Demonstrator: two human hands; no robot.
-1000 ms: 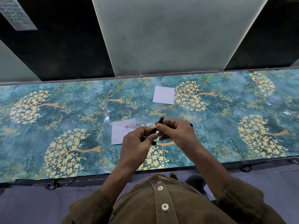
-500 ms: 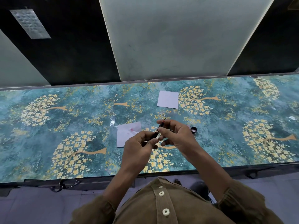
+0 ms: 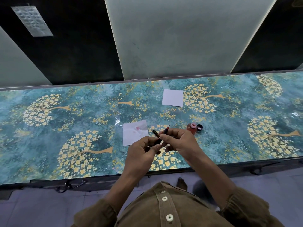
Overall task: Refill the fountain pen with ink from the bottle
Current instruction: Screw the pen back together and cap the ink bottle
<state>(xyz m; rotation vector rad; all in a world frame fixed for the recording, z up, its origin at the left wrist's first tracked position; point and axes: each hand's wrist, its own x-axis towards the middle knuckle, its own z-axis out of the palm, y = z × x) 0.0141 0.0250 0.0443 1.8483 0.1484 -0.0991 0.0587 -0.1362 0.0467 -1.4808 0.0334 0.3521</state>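
Counter [image 3: 49, 145]: long, covered in a teal sheet printed with yellow-blossomed trees; runs the full width in front of the person, against a wall of pale and dark panels.
Person: stands at the near edge in a brown buttoned shirt [image 3: 164, 210], sleeves pushed up, both forearms reaching out over the counter.
Left hand [image 3: 141, 154]: fingers curled in, thumb and forefinger pinching the black pen barrel [image 3: 157, 138]; barrel tilts up and away, its gold-ringed open end toward the far left.
Right hand [image 3: 178, 141]: closed around the nib section [image 3: 166, 130], which pokes out above the fingers, red-tinted tip pointing up and away from the person.
Pen parts: the two pieces are apart but very near, held just above the counter between the two hands.
Near paper [image 3: 135, 132]: pale square lying flat just left of the hands, with faint pink stains near its far side.
Far paper [image 3: 172, 97]: clean pale square, well back toward the wall.
Ink bottle [image 3: 192, 129]: small, open, reddish contents, standing on the counter just beyond the right hand; its lower part is hidden by the knuckles.
Bottle cap [image 3: 199, 127]: black, lying mouth-up just right of the bottle.
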